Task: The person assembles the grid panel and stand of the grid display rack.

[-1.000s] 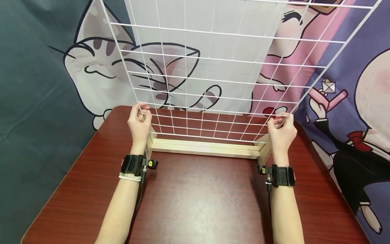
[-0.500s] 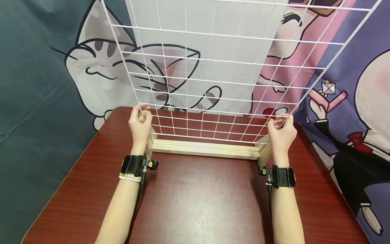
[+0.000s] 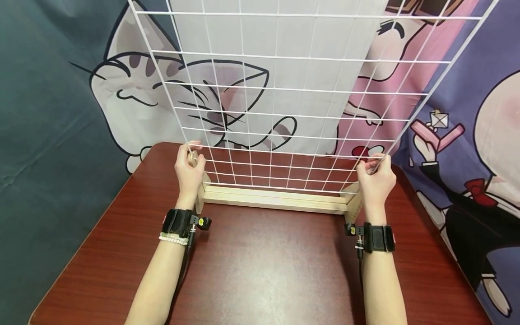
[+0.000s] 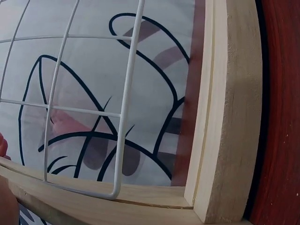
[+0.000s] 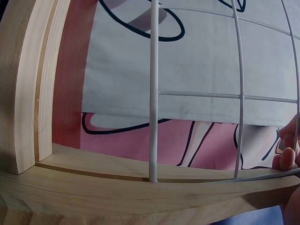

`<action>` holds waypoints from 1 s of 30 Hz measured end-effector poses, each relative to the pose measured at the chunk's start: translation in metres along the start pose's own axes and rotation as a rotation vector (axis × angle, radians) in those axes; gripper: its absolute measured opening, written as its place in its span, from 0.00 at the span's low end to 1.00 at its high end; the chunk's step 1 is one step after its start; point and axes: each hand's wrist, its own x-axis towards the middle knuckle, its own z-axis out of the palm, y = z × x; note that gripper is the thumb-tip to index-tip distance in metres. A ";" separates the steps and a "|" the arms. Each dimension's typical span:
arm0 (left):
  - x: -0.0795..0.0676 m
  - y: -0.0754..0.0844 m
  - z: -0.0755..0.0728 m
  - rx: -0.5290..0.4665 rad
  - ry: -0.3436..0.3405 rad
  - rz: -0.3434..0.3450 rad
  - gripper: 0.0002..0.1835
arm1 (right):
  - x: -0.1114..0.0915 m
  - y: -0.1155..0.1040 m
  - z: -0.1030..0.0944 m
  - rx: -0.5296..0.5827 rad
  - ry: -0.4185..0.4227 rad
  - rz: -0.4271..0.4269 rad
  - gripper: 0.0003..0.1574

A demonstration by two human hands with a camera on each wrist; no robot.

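Observation:
A white wire grid panel (image 3: 277,56) stands up in front of me, its top running out of the head view. My left hand (image 3: 188,177) grips its left edge wire, thumb and fingers around the top of a wooden side piece. Opposite it, my right hand (image 3: 377,184) pinches the right edge wire at the other side piece. Below lies the crossbar of the pale wooden frame (image 3: 276,199), with a groove along it. In both wrist views the lower corners of the grid sit along the grooves of the side pieces, with a gap between the bottom wire and the crossbar.
The frame stands on a dark red-brown table (image 3: 260,262). Behind it hangs a cloth backdrop (image 3: 134,99) printed with cartoon figures. Each wrist wears a black strap with a small camera (image 3: 204,223) and a cable.
The grid has slid down a little, its bottom wire now nearer the crossbar. Both hands have moved slightly down with it, keeping their grip. The frame stays in place.

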 end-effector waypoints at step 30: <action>0.003 -0.036 0.002 0.056 -0.015 -0.028 0.12 | -0.001 0.001 -0.006 0.024 -0.062 -0.023 0.18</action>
